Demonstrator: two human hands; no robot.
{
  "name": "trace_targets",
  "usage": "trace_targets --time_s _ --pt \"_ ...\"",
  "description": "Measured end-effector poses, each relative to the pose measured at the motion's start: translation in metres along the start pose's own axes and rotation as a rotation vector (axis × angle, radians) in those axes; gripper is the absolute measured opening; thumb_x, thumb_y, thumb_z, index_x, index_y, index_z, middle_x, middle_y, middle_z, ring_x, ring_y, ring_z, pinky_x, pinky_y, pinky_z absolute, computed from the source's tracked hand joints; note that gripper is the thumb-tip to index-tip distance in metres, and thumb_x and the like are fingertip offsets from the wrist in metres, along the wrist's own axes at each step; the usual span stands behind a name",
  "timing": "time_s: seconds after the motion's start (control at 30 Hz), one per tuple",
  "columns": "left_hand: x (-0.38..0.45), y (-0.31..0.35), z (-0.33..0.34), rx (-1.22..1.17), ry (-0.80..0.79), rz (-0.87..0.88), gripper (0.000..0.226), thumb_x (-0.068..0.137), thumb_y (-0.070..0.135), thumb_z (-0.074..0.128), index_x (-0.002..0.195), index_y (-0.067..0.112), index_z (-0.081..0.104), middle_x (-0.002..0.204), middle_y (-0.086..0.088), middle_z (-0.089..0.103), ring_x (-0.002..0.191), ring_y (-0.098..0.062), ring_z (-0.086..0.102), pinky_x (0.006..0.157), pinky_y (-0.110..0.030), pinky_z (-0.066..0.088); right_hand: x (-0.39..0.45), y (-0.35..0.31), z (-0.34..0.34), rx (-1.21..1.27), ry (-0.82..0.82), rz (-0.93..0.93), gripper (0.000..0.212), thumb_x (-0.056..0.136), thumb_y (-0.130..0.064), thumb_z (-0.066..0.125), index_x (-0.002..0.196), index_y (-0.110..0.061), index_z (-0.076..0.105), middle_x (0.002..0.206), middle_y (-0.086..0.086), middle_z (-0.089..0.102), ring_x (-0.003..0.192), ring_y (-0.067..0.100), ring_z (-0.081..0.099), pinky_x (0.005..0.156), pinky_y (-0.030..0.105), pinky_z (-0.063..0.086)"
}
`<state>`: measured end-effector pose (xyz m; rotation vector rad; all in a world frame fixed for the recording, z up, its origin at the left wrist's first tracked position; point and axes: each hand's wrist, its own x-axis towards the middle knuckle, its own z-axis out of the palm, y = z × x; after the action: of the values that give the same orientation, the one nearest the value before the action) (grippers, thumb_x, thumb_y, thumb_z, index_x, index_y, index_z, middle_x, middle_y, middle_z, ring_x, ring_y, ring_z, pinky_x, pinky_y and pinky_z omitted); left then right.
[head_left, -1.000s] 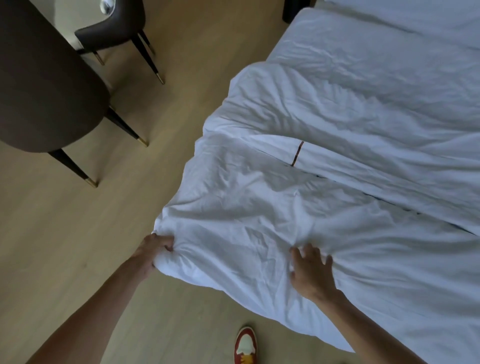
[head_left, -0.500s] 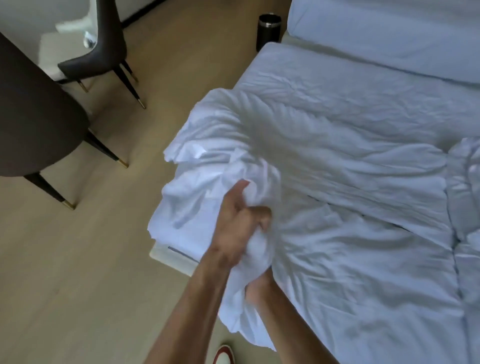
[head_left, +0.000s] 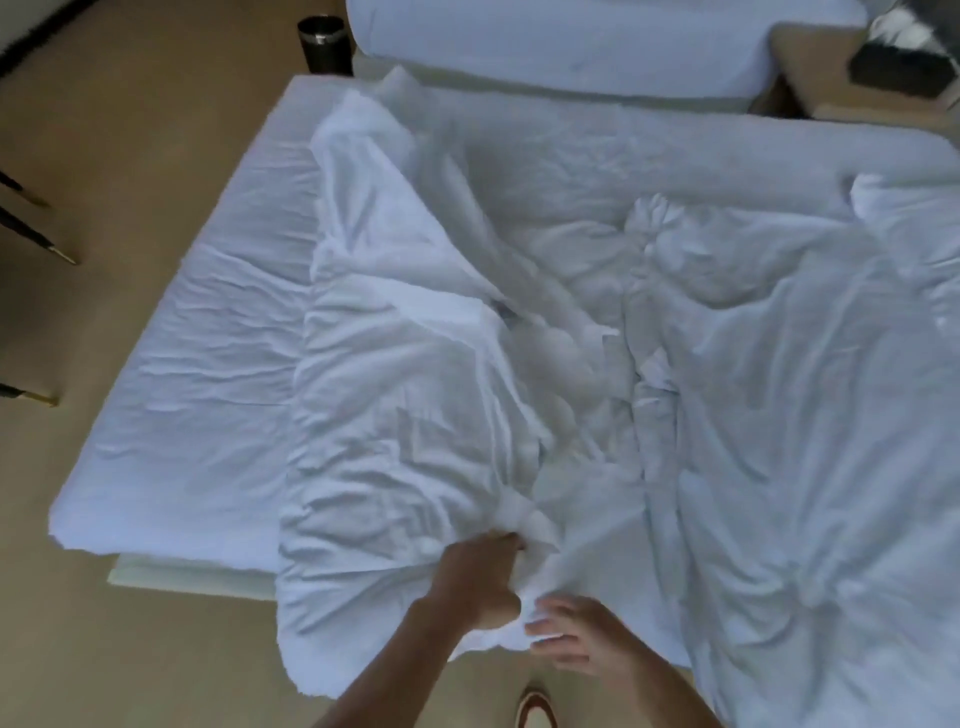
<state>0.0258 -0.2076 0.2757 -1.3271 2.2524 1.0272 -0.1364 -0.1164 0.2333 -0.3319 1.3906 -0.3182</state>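
Scene: I am watching a person at the near edge of a bed, making it up with bare hands.

Duvet, position: the white duvet (head_left: 415, 364) lies rumpled across the middle and right of the bed, its near edge spilling over the side toward the wooden floor (head_left: 130, 130).

What changed: a second ago the duvet hung off the bed's corner. The left hand held its edge and the right lay flat on it. Half a second ago both hands had it bunched and raised. Now it has been flung up onto the bed, and a strip of creased fitted sheet (head_left: 197, 395) lies bare on the left.

What that means: the throw looks done, and the cover landed off-centre. I judge it needs pulling leftward and smoothing.

Left hand: the left hand (head_left: 480, 577) has its fingers curled tight round a gathered knot of duvet at the near edge.

Right hand: the right hand (head_left: 582, 636), slightly blurred, has its fingers spread and loose. It holds nothing, and the fingertips just meet the cloth beside the left hand.

Long axis: the thrown fold forms a long band running from the hands straight away across the bed.

Pointing: its far end tips slightly left, toward the bed's far-left corner.

Surroundings: a dark cylinder (head_left: 322, 44) stands on the floor past that corner. Chair legs (head_left: 39, 244) show at the far left, and a shoe (head_left: 537, 709) shows below the hands.
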Motion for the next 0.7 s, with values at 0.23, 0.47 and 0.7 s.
trace_targets --time_s 0.23,0.47,0.7 --pt "-0.044 0.004 -0.011 0.182 -0.088 -0.023 0.057 0.078 0.023 0.057 0.131 0.031 0.038 0.123 -0.002 0.064 0.114 -0.029 0.060 0.094 -0.035 0.044 -0.056 -0.152 -0.074 -0.134 0.326 -0.450 0.101 0.062 -0.075 0.072 0.145 -0.030 0.035 0.145 0.000 0.050 0.118 0.013 0.055 0.094 0.032 0.044" --pt "-0.056 -0.077 -0.034 -0.053 -0.369 -0.100 0.030 0.086 0.052 0.039 0.110 0.056 0.056 0.111 0.017 0.060 0.116 -0.009 0.057 0.096 -0.019 0.042 0.031 -0.245 0.021 -0.183 0.206 -0.061 0.139 0.053 -0.086 0.070 0.157 -0.030 -0.005 0.164 0.007 0.013 0.146 0.039 0.026 0.110 0.061 0.034" --pt "0.046 -0.189 -0.174 -0.203 0.619 -0.137 0.013 0.079 0.017 0.066 0.082 0.028 0.072 0.086 0.001 0.073 0.067 -0.017 0.066 0.062 -0.025 0.050 0.104 -0.240 0.097 -0.401 0.525 -0.036 0.139 0.061 -0.091 0.054 0.156 -0.013 -0.009 0.158 0.027 0.010 0.147 0.044 0.016 0.115 0.056 0.022"
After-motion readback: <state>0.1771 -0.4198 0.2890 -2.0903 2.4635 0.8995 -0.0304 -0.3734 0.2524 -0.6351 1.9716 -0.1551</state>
